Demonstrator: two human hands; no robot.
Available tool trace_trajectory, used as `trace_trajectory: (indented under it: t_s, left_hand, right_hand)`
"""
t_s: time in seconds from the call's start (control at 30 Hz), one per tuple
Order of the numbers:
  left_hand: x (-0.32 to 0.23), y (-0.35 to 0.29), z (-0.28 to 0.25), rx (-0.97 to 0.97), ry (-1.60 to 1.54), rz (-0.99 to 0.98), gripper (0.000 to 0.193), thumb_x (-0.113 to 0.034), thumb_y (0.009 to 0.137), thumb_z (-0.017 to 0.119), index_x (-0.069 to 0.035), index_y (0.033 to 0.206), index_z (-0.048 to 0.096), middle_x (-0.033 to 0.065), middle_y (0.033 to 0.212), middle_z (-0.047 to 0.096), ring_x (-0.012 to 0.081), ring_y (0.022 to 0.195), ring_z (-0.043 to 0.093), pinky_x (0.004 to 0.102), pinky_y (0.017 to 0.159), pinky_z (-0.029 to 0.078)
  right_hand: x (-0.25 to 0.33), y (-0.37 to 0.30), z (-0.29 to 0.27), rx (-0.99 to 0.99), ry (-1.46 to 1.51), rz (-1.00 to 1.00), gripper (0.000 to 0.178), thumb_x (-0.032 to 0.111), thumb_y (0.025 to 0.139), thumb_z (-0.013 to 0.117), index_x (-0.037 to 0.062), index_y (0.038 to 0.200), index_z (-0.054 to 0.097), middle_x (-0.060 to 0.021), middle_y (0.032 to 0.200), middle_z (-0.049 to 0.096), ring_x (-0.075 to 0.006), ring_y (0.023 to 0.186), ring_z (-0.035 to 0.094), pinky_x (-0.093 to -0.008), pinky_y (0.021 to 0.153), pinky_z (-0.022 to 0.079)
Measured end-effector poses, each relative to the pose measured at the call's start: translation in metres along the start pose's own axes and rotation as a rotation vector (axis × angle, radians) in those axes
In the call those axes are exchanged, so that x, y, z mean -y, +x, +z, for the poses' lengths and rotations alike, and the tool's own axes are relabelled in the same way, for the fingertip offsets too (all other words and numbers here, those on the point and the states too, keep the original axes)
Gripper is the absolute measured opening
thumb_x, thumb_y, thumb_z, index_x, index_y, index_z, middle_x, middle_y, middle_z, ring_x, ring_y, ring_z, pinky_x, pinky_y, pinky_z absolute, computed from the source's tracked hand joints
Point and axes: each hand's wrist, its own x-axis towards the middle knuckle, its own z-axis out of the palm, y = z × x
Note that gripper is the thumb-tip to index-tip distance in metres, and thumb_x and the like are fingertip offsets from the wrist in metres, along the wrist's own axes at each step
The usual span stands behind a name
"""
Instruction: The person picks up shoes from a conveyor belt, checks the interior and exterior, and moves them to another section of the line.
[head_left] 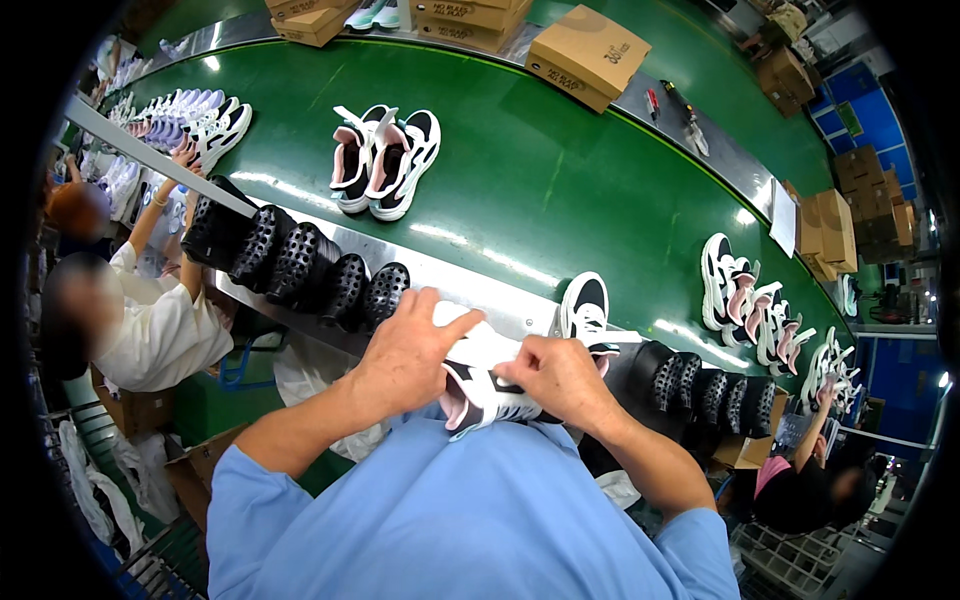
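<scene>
A white and black sneaker (488, 398) with pink lining lies sideways against my front, under both hands. Along its far side is a smooth white piece (482, 343); whether it is paper or part of the shoe, I cannot tell. My left hand (412, 340) is closed around the left end of this piece, the thumb lying across it. With curled fingers, my right hand (560, 375) pinches at the sneaker's upper edge, where the white piece meets it. Just beyond the right hand, a second sneaker (584, 308) of the same kind stands at the belt's near edge.
On the green conveyor belt (540, 180) stands a pair of sneakers (385, 162); more shoes (755, 305) are at right. Black studded forms (295, 262) line the metal edge on both sides. Shoe boxes (588, 58) sit on the far ledge. Co-workers sit left (160, 315) and right (810, 490).
</scene>
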Motion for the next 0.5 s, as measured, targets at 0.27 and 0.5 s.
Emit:
trace_trajectory:
  t_s: [0.27, 0.5]
  left_hand:
    - [0.031, -0.022, 0.068, 0.213, -0.243, -0.669, 0.067, -0.017, 0.087, 0.063, -0.014, 0.152, 0.049, 0.0332, 0.117, 0.060, 0.0511, 0.109, 0.062, 0.0524, 0.099, 0.050]
    - [0.047, 0.000, 0.154, 0.177, -0.411, -0.708, 0.060, -0.022, 0.089, 0.059, -0.004, 0.145, 0.049, 0.0338, 0.115, 0.070, 0.0510, 0.104, 0.069, 0.0530, 0.093, 0.056]
  right_hand:
    - [-0.026, -0.007, 0.032, -0.183, 0.172, -0.230, 0.029, 0.012, 0.087, 0.079, 0.0012, 0.108, 0.062, -0.0103, 0.089, 0.064, -0.0209, 0.073, 0.063, -0.0346, 0.066, 0.053]
    - [-0.065, 0.043, 0.095, -0.442, -0.239, -0.379, 0.027, 0.013, 0.085, 0.079, 0.0051, 0.101, 0.059, -0.0135, 0.093, 0.064, -0.0366, 0.088, 0.067, -0.0480, 0.071, 0.054]
